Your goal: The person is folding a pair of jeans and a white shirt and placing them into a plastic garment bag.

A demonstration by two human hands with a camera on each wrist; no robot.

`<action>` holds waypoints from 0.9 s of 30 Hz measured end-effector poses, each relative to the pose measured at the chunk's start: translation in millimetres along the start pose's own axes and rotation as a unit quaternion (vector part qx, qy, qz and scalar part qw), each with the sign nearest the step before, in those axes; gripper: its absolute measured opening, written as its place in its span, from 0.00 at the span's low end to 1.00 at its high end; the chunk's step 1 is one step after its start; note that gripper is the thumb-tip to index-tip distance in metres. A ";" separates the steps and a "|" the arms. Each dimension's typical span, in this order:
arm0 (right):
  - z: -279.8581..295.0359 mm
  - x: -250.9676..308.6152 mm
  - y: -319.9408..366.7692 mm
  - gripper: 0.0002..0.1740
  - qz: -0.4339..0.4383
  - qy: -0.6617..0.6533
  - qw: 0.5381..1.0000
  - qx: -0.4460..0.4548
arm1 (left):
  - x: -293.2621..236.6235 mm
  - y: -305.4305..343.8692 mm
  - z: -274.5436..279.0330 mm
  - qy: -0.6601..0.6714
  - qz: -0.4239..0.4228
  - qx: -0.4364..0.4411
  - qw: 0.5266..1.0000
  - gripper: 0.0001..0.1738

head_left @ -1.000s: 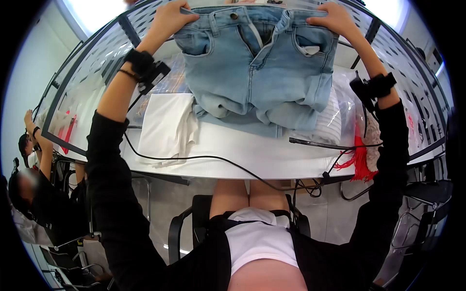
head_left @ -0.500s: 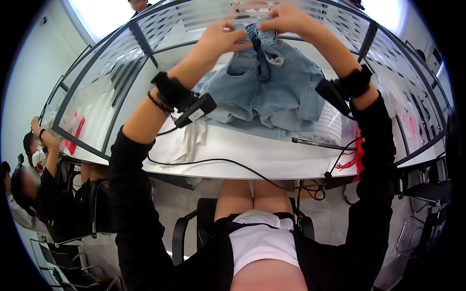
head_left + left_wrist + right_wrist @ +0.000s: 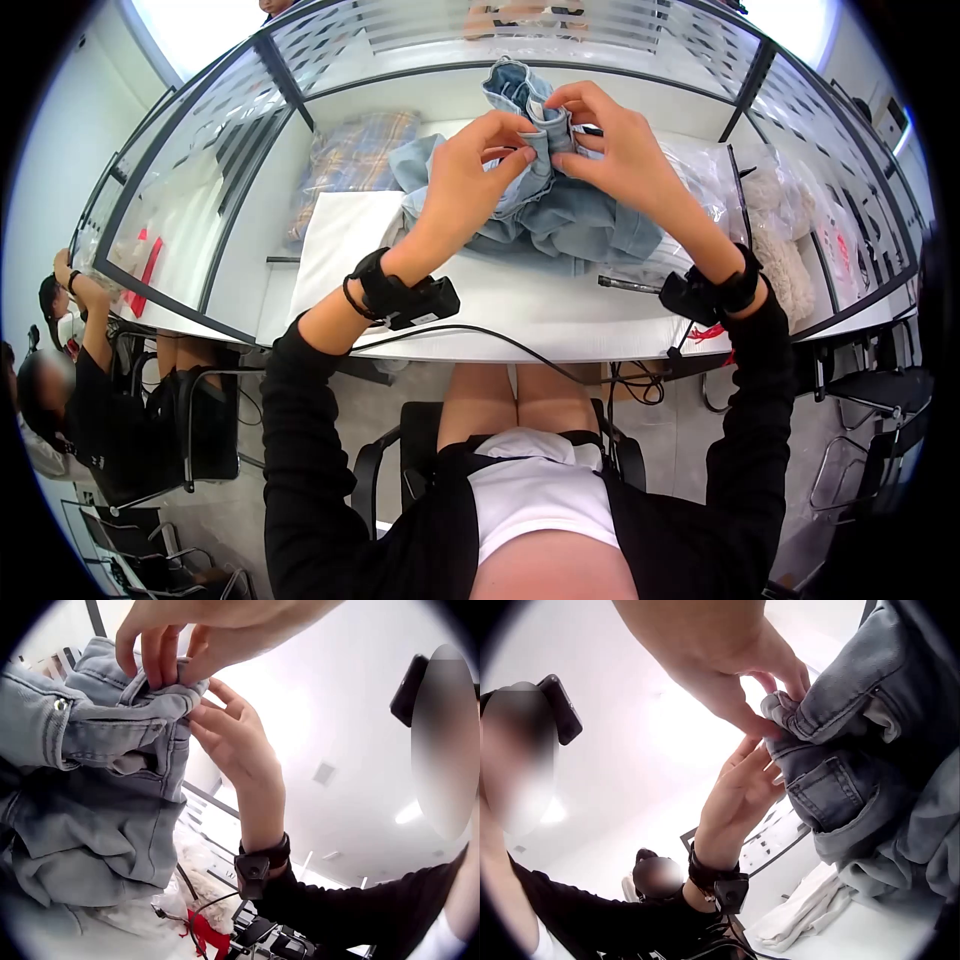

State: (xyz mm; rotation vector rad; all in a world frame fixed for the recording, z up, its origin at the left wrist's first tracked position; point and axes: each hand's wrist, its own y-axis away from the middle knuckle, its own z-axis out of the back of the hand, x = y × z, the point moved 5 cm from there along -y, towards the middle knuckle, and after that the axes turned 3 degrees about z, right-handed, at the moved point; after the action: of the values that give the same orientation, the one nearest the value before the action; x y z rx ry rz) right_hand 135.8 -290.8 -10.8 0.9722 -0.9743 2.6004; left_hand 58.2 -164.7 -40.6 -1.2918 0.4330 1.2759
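Observation:
The light blue jeans [image 3: 590, 222] are bunched up, their waistband raised and brought together near the middle of the desk. My left hand [image 3: 462, 180] pinches the waistband from the left between thumb and fingers. From the other side, my right hand [image 3: 625, 148] pinches the same band, close to the left fingertips. A metal button shows on the waistband [image 3: 61, 705] in the left wrist view, and a small pocket [image 3: 829, 791] appears in the right wrist view. The legs of the jeans lie crumpled below the hands.
Folded white cloth [image 3: 345, 235] lies left of the jeans, with a plaid fabric in clear plastic [image 3: 360, 150] behind it. A fluffy beige item [image 3: 785, 265] and plastic bags sit at the right. A black cable [image 3: 480, 335] crosses the desk's front edge. Framed partitions surround the desk.
The hands have come from wide apart at the two ends of the waistband to close together, bringing the ends together. The jeans have turned and folded, and the hands are lower and nearer.

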 end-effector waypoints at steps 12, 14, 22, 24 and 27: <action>-11.0 -6.8 40.5 0.41 0.016 0.195 0.980 -0.041 | 5.6 33.6 -45.8 0.098 -0.044 0.134 0.985 0.23; -10.8 -12.7 41.1 0.39 0.001 0.224 0.974 -0.041 | -0.7 37.1 -51.2 0.065 -0.056 0.153 0.985 0.24; -13.9 -12.3 33.5 0.38 0.037 0.410 0.910 0.041 | 2.4 43.0 -55.4 -0.060 -0.163 0.157 0.972 0.25; -4.8 -25.4 30.7 0.34 -0.015 0.439 0.894 0.091 | 4.5 44.9 -47.6 -0.073 -0.161 0.149 0.973 0.25; 23.3 -36.1 22.2 0.23 -0.094 0.417 0.886 0.181 | 7.7 47.3 -27.2 -0.087 -0.154 0.148 0.973 0.21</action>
State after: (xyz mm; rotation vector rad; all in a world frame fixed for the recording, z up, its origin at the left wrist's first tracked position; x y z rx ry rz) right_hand 166.6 -321.2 -32.3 -0.0717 -0.1637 2.6340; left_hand 30.5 -195.3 -77.2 -0.9438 0.2721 1.0099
